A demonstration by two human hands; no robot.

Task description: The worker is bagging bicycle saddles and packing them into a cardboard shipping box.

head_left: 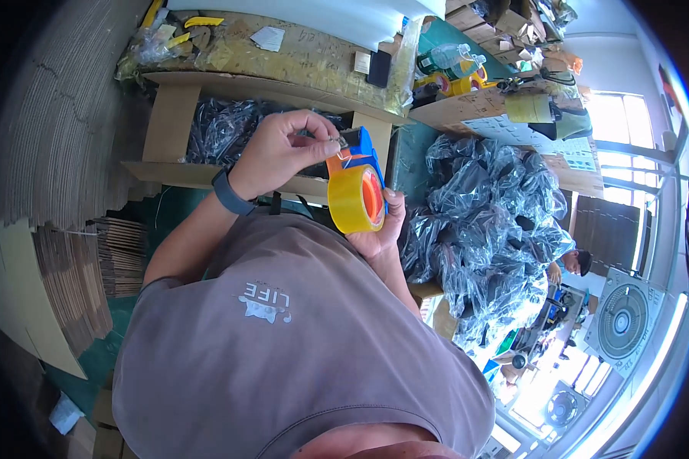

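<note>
1. Head view, looking down over the person's grey t-shirt [298, 336] at both hands held up in front of the chest.
2. Right hand [379, 229] is wrapped around the grip of a blue tape dispenser [364, 149]; fingers curled closed on it from below, thumb along the right side.
3. Roll of yellowish clear packing tape [356, 197] sits on the dispenser with an orange core showing, just above the right palm.
4. Left hand [279, 149] is mostly closed, thumb and fingertips pinched together on the loose tape end [338, 142] at the dispenser's front edge. Dark wristband [230, 191] on the left wrist.
5. Dispenser and roll are in the air, over the near flap of an open cardboard box [172, 115].
6. Box is filled with dark items in clear plastic bags [222, 126].
7. To the right, a big heap of the same bagged dark items [490, 206] lies on a green surface.
8. Flat stacked cardboard sheets [61, 145] fill the left side.
9. Behind the box, a worn wooden worktop [298, 53] with scraps and yellow bits.
10. Another person [574, 264] is at the far right, near a fan [624, 321].
</note>
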